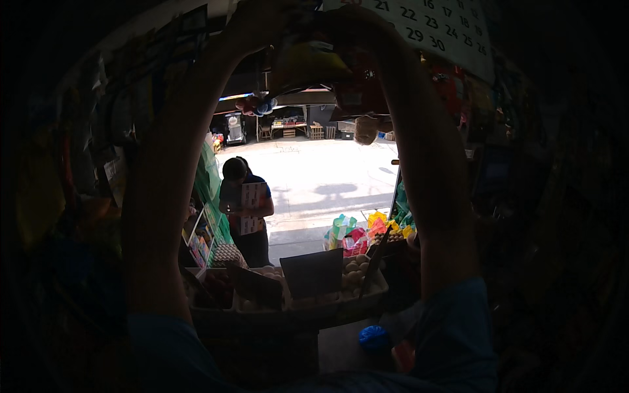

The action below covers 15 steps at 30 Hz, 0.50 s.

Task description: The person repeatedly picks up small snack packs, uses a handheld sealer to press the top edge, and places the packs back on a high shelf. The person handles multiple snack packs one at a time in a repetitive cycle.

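Note:
Both of my arms are raised towards the top of the view. My left hand (268, 22) and my right hand (356, 22) are near the top rim, in deep shadow, close to dark hanging packets. Whether the fingers hold anything cannot be told. A yellowish packet (317, 61) hangs just below and between the hands, and a red packet (361, 86) hangs beside my right forearm. A printed calendar sheet (442, 32) is to the right of my right hand.
Below stand bins (314, 300) of eggs (355, 272) with dark upright boards (312, 272). Egg trays (227, 254) stand at left. A person (245, 211) holding a flat box stands by the bright street. Colourful plastic bags (346, 233) lie beyond the bins; a blue bundle (373, 338) is lower right.

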{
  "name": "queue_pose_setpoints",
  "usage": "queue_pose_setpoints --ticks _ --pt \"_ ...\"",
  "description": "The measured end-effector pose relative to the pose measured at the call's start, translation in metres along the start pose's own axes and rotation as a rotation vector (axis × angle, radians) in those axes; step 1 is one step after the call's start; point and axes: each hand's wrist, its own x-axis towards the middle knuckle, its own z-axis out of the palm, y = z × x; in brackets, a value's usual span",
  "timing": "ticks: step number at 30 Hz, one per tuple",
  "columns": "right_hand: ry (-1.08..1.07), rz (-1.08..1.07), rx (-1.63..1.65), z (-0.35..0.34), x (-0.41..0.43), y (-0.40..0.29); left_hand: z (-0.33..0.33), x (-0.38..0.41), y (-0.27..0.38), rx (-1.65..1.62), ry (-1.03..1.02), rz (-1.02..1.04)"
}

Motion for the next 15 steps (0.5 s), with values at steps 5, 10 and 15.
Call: queue_pose_setpoints --ticks 5,10,15 --pt "0.004 -0.017 0.032 0.01 0.004 0.0 -0.002 -0.007 0.0 -0.044 -0.034 -0.071" --pt "-0.147 -0.123 0.144 -0.007 0.002 0.012 0.002 -0.003 0.011 -0.099 -0.044 -0.044" --pt "-0.428 -0.695 0.7 0.036 0.08 0.083 0.029 0.045 -0.109 0.646 0.141 0.697"
